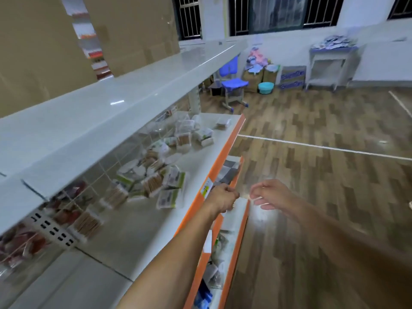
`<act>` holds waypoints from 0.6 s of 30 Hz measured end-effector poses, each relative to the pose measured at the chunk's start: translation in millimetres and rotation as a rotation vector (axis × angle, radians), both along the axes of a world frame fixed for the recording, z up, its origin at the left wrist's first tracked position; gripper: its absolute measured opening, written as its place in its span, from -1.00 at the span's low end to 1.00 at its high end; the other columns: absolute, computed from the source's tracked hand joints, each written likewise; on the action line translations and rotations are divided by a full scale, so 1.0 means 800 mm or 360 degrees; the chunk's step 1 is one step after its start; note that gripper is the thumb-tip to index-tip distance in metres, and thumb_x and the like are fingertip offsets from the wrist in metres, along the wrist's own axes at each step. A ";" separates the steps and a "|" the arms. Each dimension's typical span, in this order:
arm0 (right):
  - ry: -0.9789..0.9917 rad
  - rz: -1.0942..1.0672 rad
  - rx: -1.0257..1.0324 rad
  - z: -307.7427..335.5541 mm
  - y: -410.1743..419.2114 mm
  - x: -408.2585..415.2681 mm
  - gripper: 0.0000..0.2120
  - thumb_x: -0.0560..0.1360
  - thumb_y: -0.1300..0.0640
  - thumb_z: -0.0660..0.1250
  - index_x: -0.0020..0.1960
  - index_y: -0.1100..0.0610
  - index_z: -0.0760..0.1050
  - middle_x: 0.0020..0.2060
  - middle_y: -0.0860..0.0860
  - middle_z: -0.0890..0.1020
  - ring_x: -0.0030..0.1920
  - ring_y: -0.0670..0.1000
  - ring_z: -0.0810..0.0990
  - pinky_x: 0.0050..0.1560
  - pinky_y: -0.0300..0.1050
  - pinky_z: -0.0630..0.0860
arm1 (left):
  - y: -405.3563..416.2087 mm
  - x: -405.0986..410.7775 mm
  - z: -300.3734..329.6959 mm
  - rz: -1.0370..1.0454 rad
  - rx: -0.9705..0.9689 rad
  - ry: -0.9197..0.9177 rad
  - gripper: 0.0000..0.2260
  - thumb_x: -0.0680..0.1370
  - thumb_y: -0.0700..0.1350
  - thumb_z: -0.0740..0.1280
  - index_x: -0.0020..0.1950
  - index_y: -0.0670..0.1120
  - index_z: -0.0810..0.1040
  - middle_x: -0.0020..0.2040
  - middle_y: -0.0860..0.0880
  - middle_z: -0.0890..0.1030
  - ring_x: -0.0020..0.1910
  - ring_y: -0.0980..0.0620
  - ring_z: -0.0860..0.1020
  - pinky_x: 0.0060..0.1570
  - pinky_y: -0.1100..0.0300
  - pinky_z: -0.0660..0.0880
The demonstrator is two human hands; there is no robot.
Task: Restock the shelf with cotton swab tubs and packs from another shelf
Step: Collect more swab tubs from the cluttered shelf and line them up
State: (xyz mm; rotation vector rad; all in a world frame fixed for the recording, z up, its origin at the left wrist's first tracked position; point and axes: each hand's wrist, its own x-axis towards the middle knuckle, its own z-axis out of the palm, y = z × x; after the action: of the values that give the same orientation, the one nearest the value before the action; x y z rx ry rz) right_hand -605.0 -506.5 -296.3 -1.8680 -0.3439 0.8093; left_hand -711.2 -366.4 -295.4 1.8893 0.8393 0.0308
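With our left hand [224, 196] curled empty and our right hand [266, 194] loosely open at lower centre, we judge the cotton swab packs [156, 177] scattered on the shelf [138, 230] mid-left light, crinkly, slippery; pinch their edges.

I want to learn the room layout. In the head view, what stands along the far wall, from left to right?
Blue chair → cardboard boxes with clutter on top → teal basin → printed carton → white table.
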 end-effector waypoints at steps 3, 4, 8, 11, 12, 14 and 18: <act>-0.0030 -0.0045 0.0017 -0.003 0.020 0.036 -0.88 0.42 0.19 0.40 -0.07 0.05 0.66 -0.23 0.00 0.74 -0.27 -0.08 0.70 -0.34 -0.27 0.58 | 0.023 0.036 -0.002 0.0035 0.0022 -0.0069 -0.95 0.52 -0.11 0.33 -0.14 0.01 0.50 -0.19 -0.03 0.59 -0.37 0.04 0.51 -0.38 0.26 0.39; -0.0029 -0.0046 0.0025 -0.005 0.027 0.047 -0.88 0.43 0.20 0.39 -0.07 0.05 0.66 -0.24 0.00 0.73 -0.27 -0.08 0.70 -0.32 -0.26 0.59 | 0.029 0.047 -0.004 0.0046 0.0023 -0.0087 -0.94 0.52 -0.11 0.34 -0.15 0.01 0.50 -0.20 -0.03 0.60 -0.35 0.03 0.52 -0.35 0.23 0.41; -0.0008 -0.0006 0.0048 -0.012 0.051 0.093 -0.89 0.43 0.22 0.39 -0.09 0.07 0.65 -0.25 0.04 0.72 -0.26 -0.04 0.68 -0.26 -0.22 0.58 | 0.051 0.094 -0.009 0.0059 -0.0023 -0.0099 -0.87 0.53 -0.18 0.32 -0.20 -0.02 0.49 -0.28 -0.03 0.54 -0.24 -0.05 0.54 -0.03 0.00 0.59; 0.0023 0.0067 0.0051 -0.016 0.074 0.134 -0.88 0.42 0.26 0.40 -0.10 0.10 0.65 -0.29 0.05 0.66 -0.33 -0.08 0.63 -0.33 -0.28 0.54 | 0.071 0.135 -0.015 0.0123 0.0003 -0.0064 -0.92 0.52 -0.18 0.33 -0.16 -0.03 0.52 -0.22 -0.03 0.55 -0.19 -0.03 0.53 0.00 0.06 0.56; 0.0044 0.0093 0.0045 -0.018 0.083 0.149 -0.87 0.43 0.28 0.40 -0.07 0.12 0.65 -0.28 0.06 0.64 -0.38 -0.10 0.61 -0.37 -0.30 0.53 | 0.076 0.148 -0.016 0.0155 0.0009 -0.0066 -0.90 0.51 -0.18 0.33 -0.19 -0.02 0.51 -0.21 -0.03 0.56 -0.21 -0.01 0.51 -0.07 0.09 0.53; 0.0072 0.0167 0.0030 -0.018 0.102 0.184 -0.85 0.46 0.31 0.39 0.01 0.17 0.62 -0.30 0.07 0.62 -0.46 -0.12 0.58 -0.42 -0.32 0.51 | 0.087 0.178 -0.016 0.0222 -0.0030 -0.0078 -0.85 0.52 -0.18 0.31 -0.24 -0.02 0.48 -0.25 -0.04 0.53 -0.29 -0.01 0.46 -0.19 0.13 0.43; -0.0011 0.0357 0.0012 -0.009 0.138 0.257 -0.86 0.48 0.23 0.41 0.04 0.12 0.62 -0.22 0.08 0.67 -0.33 -0.07 0.62 -0.25 -0.23 0.54 | 0.111 0.239 -0.010 0.0334 0.0005 -0.0047 -0.86 0.56 -0.15 0.30 0.07 -0.13 0.59 0.02 -0.21 0.64 -0.01 -0.14 0.62 0.06 0.03 0.58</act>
State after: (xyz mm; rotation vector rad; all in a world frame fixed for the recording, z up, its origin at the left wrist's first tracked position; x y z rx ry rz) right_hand -399.2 -395.9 -303.9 -1.8470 -0.5675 0.9503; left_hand -520.1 -277.7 -303.0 1.7922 1.0143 0.1890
